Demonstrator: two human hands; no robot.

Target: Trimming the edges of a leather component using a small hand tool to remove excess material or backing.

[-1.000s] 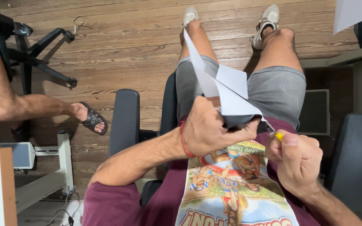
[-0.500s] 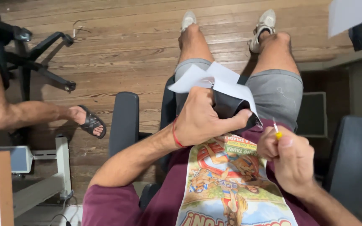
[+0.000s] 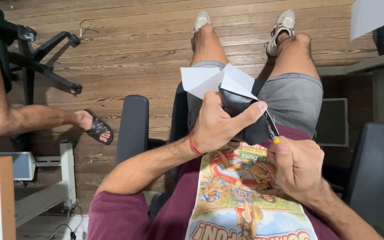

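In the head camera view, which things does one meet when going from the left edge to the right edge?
Another person's sandalled foot → black chair armrest → left hand gripping a dark cloth piece with white paper → right hand pinching a yellow-headed pin → right armrest.

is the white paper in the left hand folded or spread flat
Folded. The white paper shows creases and overlapping flaps above a dark piece, pinched by the left hand.
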